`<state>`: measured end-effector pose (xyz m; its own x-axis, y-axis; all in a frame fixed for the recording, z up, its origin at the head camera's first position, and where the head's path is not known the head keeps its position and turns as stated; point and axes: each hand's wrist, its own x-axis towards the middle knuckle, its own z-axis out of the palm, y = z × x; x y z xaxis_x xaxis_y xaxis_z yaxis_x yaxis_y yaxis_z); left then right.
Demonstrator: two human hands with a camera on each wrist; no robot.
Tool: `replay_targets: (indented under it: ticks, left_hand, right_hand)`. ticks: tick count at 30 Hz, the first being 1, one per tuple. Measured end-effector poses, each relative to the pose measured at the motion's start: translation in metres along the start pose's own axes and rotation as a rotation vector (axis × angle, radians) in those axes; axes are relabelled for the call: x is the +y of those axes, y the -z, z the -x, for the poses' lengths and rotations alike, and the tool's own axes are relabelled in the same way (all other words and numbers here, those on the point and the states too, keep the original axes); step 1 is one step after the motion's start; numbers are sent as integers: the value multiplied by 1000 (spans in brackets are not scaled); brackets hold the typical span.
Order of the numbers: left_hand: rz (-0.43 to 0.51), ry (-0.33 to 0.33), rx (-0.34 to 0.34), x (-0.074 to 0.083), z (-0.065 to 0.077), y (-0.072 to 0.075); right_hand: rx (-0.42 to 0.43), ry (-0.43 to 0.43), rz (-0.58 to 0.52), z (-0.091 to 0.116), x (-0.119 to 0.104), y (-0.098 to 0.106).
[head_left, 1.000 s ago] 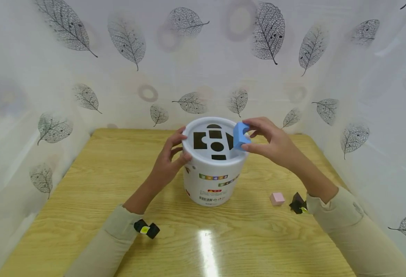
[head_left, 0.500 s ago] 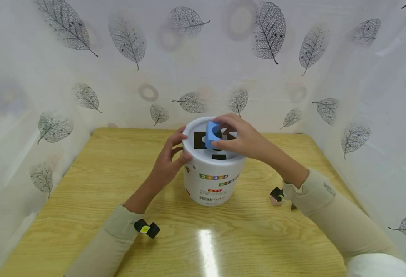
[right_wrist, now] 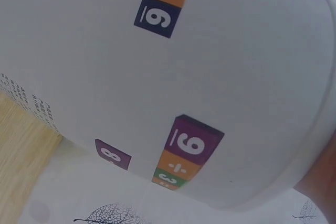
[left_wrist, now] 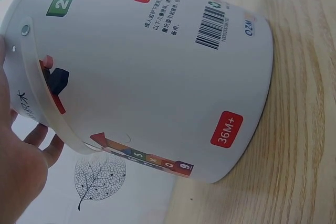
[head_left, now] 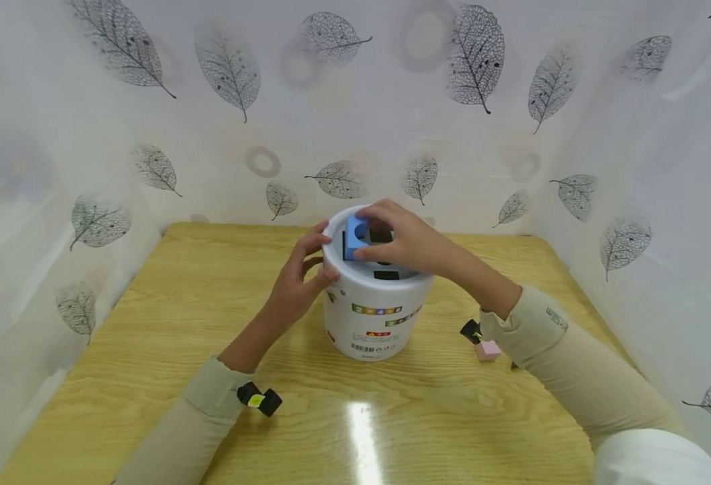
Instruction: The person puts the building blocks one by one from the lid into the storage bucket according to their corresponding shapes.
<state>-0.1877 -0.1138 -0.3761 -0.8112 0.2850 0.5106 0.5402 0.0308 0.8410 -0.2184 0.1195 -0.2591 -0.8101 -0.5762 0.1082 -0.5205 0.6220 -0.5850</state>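
A white shape-sorter bucket [head_left: 370,323] with printed number strips stands upright on the table, its lid cut with dark shaped holes. My left hand [head_left: 297,277] holds it by the left side of the rim, thumb in front; in the left wrist view its fingers [left_wrist: 50,150] reach round the lid edge. Between thumb and fingers my right hand [head_left: 412,241] pinches a blue block [head_left: 350,241] with a rounded notch facing right. The block stands upright over the notched hole at the left of the lid, overlapping it. The right hand hides part of the other holes.
A pink cube [head_left: 487,350] lies on the wooden table [head_left: 167,323] to the right of the bucket. Beside it a small dark piece [head_left: 515,366] is mostly hidden by the right sleeve [head_left: 531,330]. A leaf-patterned curtain [head_left: 355,101] surrounds the table's back and sides.
The right hand has carried the blue block leftward from the lid's right rim, across the lid, to the notched hole. The left hand keeps its place on the bucket.
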Motion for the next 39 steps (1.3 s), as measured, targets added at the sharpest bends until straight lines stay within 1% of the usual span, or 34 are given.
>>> replay_targets:
  ticks: [6, 14, 17, 20, 24, 29, 36, 39]
  left_hand:
    - [18, -9, 1, 1, 0, -1]
    - [21, -9, 2, -2, 0, -1]
    - [15, -14, 4, -2, 0, -1]
    - [5, -18, 5, -3, 0, -1]
    - [-2, -14, 11, -3, 0, 0]
    - [-2, -13, 16, -4, 0, -1]
    - [4, -9, 12, -3, 1, -1]
    - [4, -13, 10, -3, 0, -1]
  right_hand:
    - [-25, 2, 54, 0, 0, 0]
    - [-47, -10, 107, 1, -2, 0]
    - [-54, -14, 111, 2, -1, 1]
    - [-47, -29, 79, 5, 1, 4]
    - [7, -47, 26, 13, 8, 11]
    - [105, -58, -15, 33, 20, 20]
    - [227, 25, -20, 67, 41, 28]
    - [263, 17, -6, 81, 50, 31]
